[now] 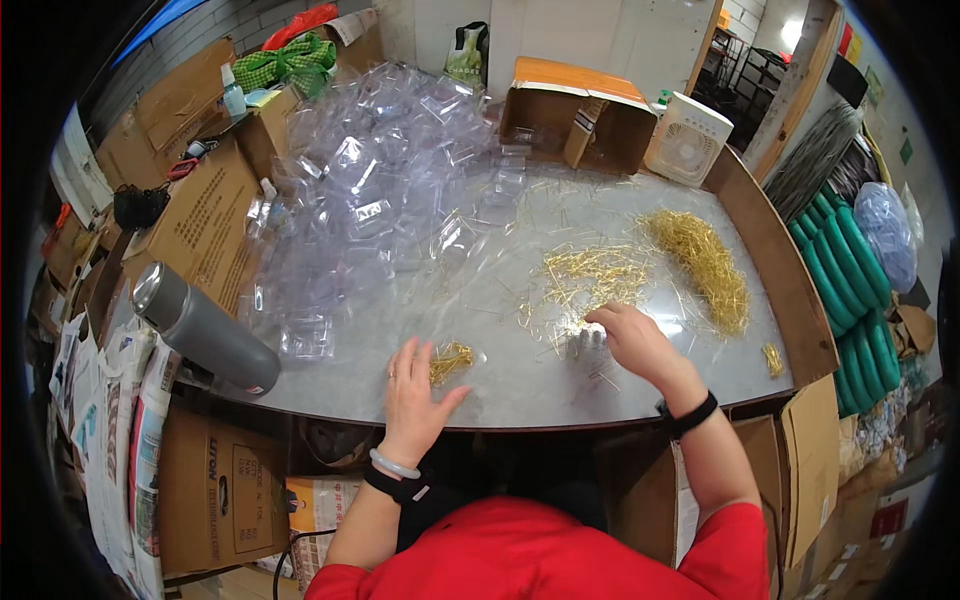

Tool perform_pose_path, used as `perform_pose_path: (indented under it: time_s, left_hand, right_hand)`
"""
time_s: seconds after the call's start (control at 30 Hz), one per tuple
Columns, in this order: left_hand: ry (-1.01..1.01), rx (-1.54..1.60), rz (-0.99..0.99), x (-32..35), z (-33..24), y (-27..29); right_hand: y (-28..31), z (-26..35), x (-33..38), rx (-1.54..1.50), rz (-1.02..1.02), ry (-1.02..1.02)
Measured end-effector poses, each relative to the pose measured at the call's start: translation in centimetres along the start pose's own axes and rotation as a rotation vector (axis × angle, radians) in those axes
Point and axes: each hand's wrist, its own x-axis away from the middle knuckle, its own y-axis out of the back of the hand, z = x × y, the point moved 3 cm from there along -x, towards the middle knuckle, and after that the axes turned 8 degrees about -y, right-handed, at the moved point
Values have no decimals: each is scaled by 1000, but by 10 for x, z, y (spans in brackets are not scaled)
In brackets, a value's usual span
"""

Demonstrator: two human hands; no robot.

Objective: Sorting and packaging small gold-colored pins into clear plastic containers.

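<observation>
a small bunch of gold pins [452, 358] lies on the grey table [520, 385] near the bottom middle of the frame, inside what looks like a little clear tray. the left hand [418, 385] rests flat just beside it, fingers spread apart and holding nothing, with the fingertips touching the bunch. the right hand [632, 338] sits a bit to the right, curled over a small clear case [588, 340]; i cannot tell if the fingers are pinched shut on it. to do this well, i think the left hand should keep the bunch from sliding while the right one picks pins slowly, a few at a time. more loose pins [590, 275] lie above, and a big gold heap [705, 265] is at the right. clear plastic trays [380, 190] pile up at the upper left, by a grey flask [205, 330].
</observation>
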Motion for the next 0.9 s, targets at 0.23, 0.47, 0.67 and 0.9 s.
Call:
perform_pose_path:
  time_s: [0.23,0.47,0.67,0.9]
  left_hand:
    - [-67,-120,-36,4,-1,-7]
    - [-71,-88,-9,2,-5,-7]
    - [-82,-111,-40,-1,-4,-5]
    - [-75,-86,-49,-1,-6,-6]
  right_hand:
    - [-9,-24,-47,167,68,-65]
    - [-17,-47,-73,183,75,-169]
    - [-5,-36,-58,64,130,-50]
    - [9,-85,-34,-352,-268,-231]
